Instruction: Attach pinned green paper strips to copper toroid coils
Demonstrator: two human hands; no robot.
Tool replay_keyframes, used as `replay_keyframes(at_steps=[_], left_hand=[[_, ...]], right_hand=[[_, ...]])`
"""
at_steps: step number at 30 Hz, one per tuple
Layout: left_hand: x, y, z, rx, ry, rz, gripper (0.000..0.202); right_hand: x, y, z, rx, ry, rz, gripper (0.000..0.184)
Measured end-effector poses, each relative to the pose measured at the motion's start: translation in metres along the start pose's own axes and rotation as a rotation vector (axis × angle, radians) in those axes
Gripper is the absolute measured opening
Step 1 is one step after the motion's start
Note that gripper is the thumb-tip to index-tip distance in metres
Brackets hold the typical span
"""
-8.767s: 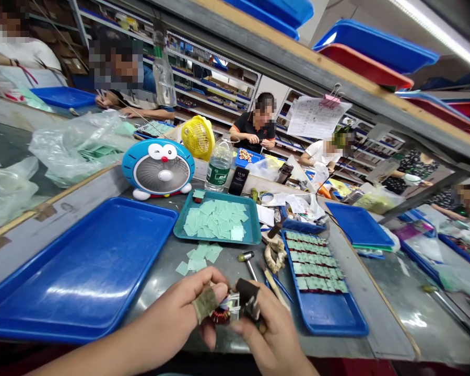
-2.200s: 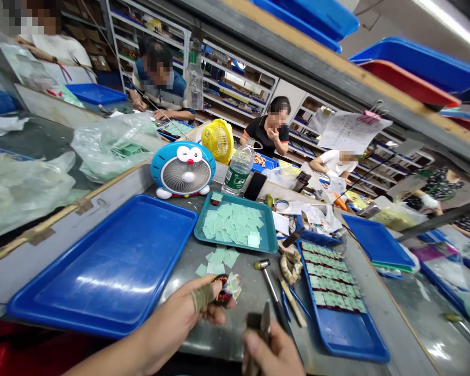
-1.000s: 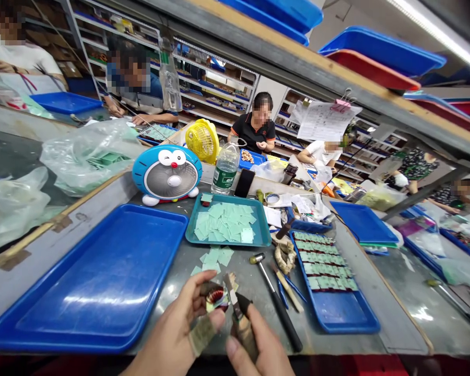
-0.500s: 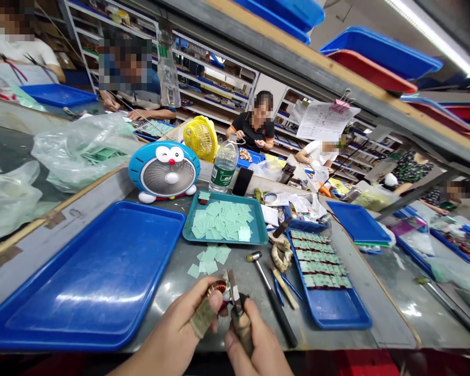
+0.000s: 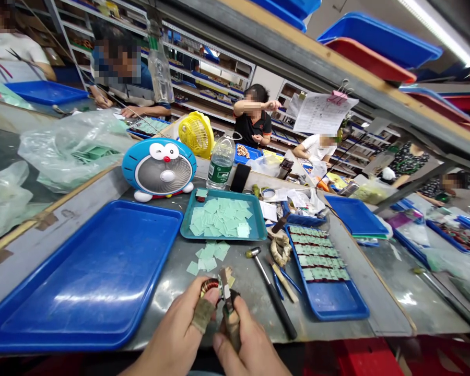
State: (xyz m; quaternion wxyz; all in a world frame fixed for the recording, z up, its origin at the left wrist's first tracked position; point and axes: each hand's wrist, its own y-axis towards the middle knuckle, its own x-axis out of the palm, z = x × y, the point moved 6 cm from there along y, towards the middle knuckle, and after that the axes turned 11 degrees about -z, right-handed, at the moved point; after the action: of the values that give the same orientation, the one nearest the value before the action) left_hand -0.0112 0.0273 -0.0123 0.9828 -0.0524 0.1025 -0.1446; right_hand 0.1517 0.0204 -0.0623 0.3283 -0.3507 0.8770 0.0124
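Observation:
My left hand, its thumb wrapped in tape, pinches a small copper-wound coil low over the front edge of the metal bench. My right hand is closed round the handles of a small plier-like tool, whose jaws touch the coil. Just beyond lie loose pale-green squares and a teal tray full of them. A small hammer lies to the right of my hands.
An empty large blue tray fills the left. A blue tray with rows of green parts sits right. Behind stand a blue cartoon fan, a yellow fan, a water bottle. Other people work at far benches.
Both hands have come together: the right hand brought the tool up to the coil in the left hand. A person at the far bench raised an arm.

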Motion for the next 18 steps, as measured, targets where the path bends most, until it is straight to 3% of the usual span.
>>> replay_keyframes(at_steps=[4,6,8,12,14,16,18], left_hand=[[0.0,-0.001,0.005,-0.014,0.019,-0.068,0.041],[-0.001,-0.002,0.004,-0.025,-0.02,-0.084,0.043],[-0.003,-0.002,-0.003,-0.04,-0.098,-0.085,0.044],[0.002,0.002,-0.024,-0.1,-0.266,-0.136,0.047],[0.002,0.005,-0.029,-0.112,-0.24,-0.132,0.048],[-0.003,0.007,-0.026,-0.098,-0.147,-0.089,0.049],[-0.008,0.007,-0.02,-0.071,-0.055,-0.054,0.048]], right_hand=[[-0.001,-0.002,-0.002,0.056,0.026,0.016,0.067],[-0.008,-0.001,-0.017,0.038,0.128,0.017,0.054],[-0.014,0.001,-0.033,0.031,0.329,-0.018,0.036],[-0.007,0.004,-0.04,0.193,0.76,-0.175,0.033],[-0.01,0.006,-0.038,0.194,0.719,-0.133,0.03],[-0.018,0.009,-0.04,0.126,0.522,-0.048,0.028],[-0.023,0.011,-0.045,0.071,0.368,-0.044,0.037]])
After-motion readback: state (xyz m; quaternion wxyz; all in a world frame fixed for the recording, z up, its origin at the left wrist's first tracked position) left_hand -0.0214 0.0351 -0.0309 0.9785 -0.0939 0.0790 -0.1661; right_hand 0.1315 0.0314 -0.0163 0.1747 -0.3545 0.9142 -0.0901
